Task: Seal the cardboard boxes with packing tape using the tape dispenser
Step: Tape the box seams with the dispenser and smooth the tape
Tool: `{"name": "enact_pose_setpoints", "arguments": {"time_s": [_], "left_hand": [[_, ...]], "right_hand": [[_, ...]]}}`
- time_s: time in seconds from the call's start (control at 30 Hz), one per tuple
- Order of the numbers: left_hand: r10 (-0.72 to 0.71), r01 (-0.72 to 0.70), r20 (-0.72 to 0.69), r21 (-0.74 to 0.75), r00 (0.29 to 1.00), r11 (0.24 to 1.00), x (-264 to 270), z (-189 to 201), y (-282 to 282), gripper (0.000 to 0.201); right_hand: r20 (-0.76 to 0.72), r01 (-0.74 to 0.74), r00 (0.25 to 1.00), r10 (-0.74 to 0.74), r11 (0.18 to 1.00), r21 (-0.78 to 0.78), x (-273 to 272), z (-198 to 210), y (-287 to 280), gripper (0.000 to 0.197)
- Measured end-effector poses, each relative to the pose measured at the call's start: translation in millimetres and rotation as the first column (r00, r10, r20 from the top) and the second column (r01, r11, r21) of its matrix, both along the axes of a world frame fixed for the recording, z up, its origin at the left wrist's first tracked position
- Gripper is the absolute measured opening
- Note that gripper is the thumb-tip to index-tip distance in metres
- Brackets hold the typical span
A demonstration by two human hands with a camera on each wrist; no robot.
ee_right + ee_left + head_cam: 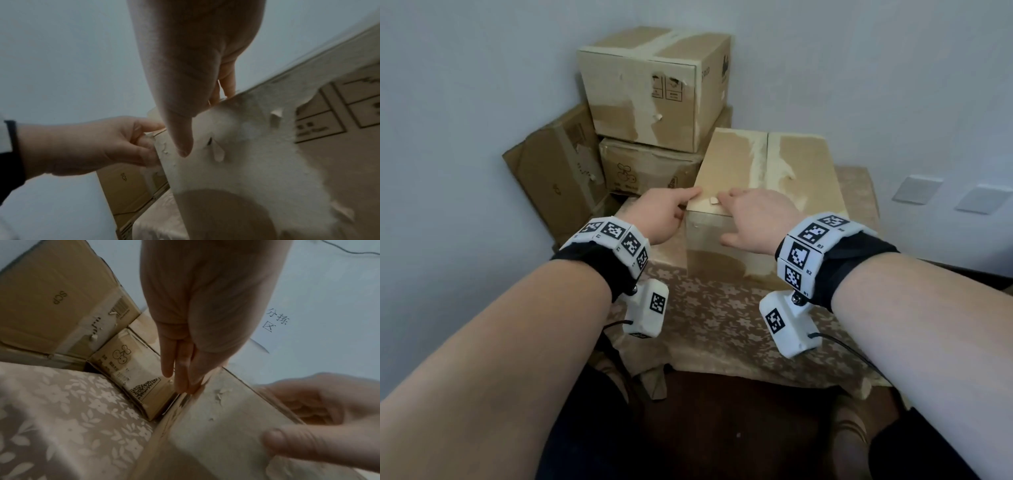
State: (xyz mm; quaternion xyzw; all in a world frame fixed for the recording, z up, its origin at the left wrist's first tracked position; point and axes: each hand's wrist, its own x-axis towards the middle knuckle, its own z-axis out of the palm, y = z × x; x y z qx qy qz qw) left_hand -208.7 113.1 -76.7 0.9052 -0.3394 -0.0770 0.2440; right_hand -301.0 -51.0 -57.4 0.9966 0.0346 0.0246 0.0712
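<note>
Both your hands are on the near top edge of the box.

The box (763,178) sits on the table (722,325). Your left hand (659,214) pinches its top left corner, finger on top. Your right hand (756,219) lies flat on top, fingers straight, thumb down the front. More boxes (650,89) are stacked behind.

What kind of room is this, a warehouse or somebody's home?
Probably a home corner used for packing parcels: stacked cardboard boxes against a plain wall, a floral tablecloth under the box being handled, and household wall switches.
</note>
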Motion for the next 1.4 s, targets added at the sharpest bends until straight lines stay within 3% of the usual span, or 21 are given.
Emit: {"name": "enact_pose_setpoints", "arguments": {"time_s": [0.23,0.47,0.93,1.1,1.4], "left_hand": [[-0.174,0.145,0.149,0.188,0.973,0.971,10,6,-1,0.077],[-0.309,0.238,0.175,0.338,0.935,0.911,12,23,-8,0.091],[-0.263,0.202,0.278,0.230,0.924,0.952,1,8,-10,0.083],[-0.233,0.189,0.207,0.210,0.950,0.959,6,6,-8,0.090],[-0.233,0.200,0.135,0.225,0.963,0.954,14,10,-6,0.073]], "right_hand": [[0.016,0.019,1.000,-0.017,0.993,-0.118,10,7,18,0.032],[0.019,-0.006,1.000,0.009,0.989,-0.151,11,9,15,0.040],[0.049,-0.041,0.998,0.047,0.992,-0.118,10,8,12,0.046],[0.053,-0.040,0.998,0.046,0.993,-0.111,12,6,11,0.046],[0.050,-0.025,0.998,0.030,0.995,-0.094,11,7,11,0.047]]}}
